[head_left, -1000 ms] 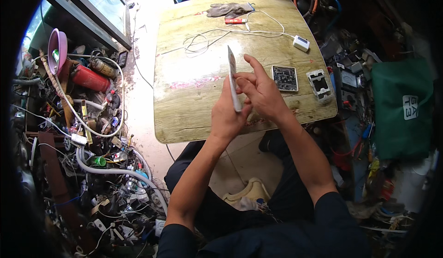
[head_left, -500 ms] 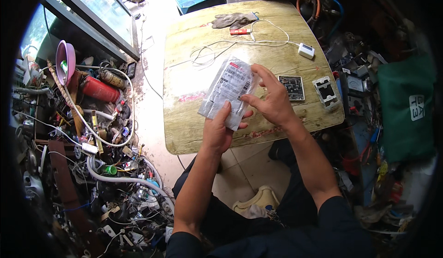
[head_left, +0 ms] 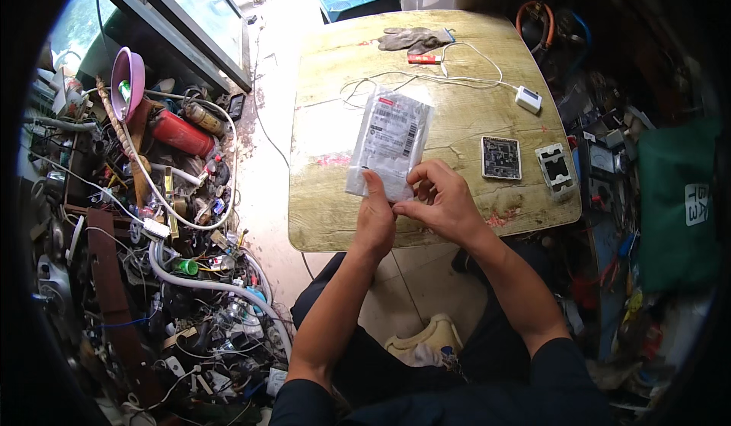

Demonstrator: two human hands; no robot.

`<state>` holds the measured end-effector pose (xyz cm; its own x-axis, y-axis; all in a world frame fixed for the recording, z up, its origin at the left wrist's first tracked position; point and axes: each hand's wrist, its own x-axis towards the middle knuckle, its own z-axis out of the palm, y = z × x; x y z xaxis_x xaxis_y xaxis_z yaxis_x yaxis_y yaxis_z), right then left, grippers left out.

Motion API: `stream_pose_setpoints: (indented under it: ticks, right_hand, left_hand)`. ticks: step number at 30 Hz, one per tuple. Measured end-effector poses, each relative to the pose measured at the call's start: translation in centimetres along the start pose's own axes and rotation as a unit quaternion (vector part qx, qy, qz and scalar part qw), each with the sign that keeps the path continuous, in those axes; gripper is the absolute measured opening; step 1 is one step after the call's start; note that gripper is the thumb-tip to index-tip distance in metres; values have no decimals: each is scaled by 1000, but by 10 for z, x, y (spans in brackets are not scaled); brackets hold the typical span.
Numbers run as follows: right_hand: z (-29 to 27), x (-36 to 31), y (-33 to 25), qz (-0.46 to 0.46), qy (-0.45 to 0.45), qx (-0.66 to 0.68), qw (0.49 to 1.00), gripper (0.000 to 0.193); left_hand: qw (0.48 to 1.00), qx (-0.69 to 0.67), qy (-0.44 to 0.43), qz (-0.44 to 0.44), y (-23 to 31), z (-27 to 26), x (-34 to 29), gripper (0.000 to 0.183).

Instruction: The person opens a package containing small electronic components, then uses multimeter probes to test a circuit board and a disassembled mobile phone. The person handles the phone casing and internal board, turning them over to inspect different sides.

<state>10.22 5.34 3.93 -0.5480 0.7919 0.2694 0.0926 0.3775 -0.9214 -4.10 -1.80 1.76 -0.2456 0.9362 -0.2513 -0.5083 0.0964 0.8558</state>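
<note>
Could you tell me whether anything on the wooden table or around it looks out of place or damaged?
The round-cornered wooden table is worn, with red stains. A tangled heap of cables and scrap parts covers the floor to the left. The clear plastic packet looks intact.

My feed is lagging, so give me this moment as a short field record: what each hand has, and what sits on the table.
held item: flat clear plastic packet with a white label, raised over the table, label side up
left hand: grips the packet's lower edge, thumb on its face
right hand: fingers pinch the packet's lower right corner
surface: round yellowish wooden table
on table: dark square circuit board, white switch frame, white cable with small box, grey gloves
left of table: pile of cables and scrap parts
</note>
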Motion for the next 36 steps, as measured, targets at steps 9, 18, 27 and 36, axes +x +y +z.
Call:
stream_pose_setpoints:
  ticks: [9, 18, 27, 36]
  right_hand:
    - [-22, 2, 1, 184, -79, 199, 959, 18]
    - [-54, 9, 1, -18, -193, -41, 980, 17]
    - [-1, -1, 10, -45, 16, -232, 972, 23]
    - [20, -1, 3, -74, 49, -298, 950, 34]
  left_hand:
    - [999, -1, 1, 53, -9, -11, -2, 67]
    - [972, 210, -104, -19, 37, -58, 0, 42]
    - [991, 110, 74, 33, 5, -12, -5, 42]
    - [993, 13, 115, -25, -3, -10, -6, 57]
